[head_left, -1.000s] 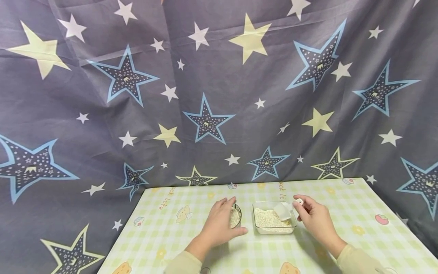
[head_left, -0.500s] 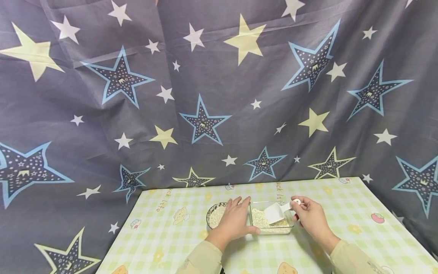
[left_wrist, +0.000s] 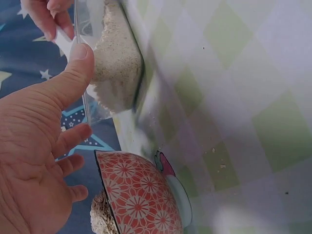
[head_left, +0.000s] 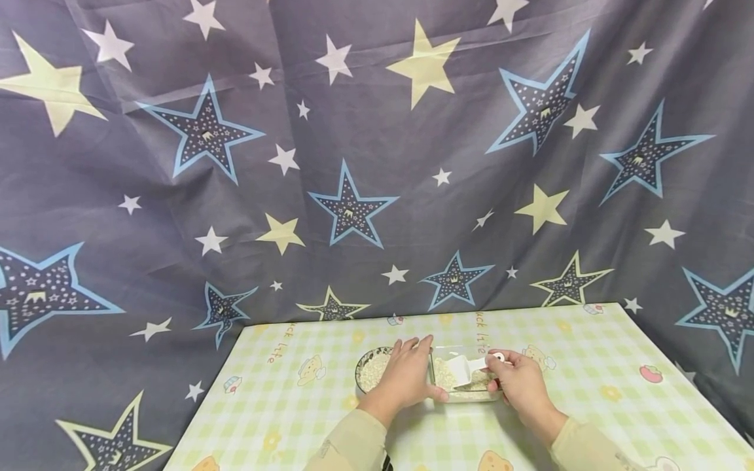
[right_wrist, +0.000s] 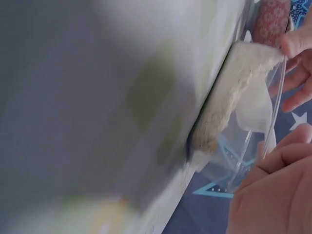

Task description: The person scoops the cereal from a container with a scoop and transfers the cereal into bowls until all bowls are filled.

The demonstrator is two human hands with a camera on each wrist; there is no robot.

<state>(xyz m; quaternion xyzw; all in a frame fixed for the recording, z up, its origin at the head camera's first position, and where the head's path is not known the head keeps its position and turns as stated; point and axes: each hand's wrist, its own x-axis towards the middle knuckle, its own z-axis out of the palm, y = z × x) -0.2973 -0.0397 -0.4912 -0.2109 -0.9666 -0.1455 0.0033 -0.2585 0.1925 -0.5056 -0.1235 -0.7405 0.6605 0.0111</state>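
A clear rectangular glass container (head_left: 471, 397) on the table holds pale flakes (head_left: 443, 373) that look like oats. My left hand (head_left: 405, 376) spans its left end with fingers spread, the thumb touching the near rim in the left wrist view. Between thumb and fingers, my right hand (head_left: 521, 384) pinches the handle of a white scoop (head_left: 461, 371), whose head is down in the flakes, tilted to the left. Just left of the container stands a red patterned bowl (left_wrist: 141, 195), heaped with similar flakes (head_left: 372, 371); my left hand partly covers it in the head view.
A green checked cloth (head_left: 306, 418) with cartoon prints covers the table. Behind it hangs a dark curtain (head_left: 377, 144) with stars. A few crumbs (left_wrist: 222, 165) lie on the cloth near the bowl.
My left hand has moved right, from over the bowl to the container's left end. The right hand has shifted left with the scoop, carrying its head leftward through the flakes.
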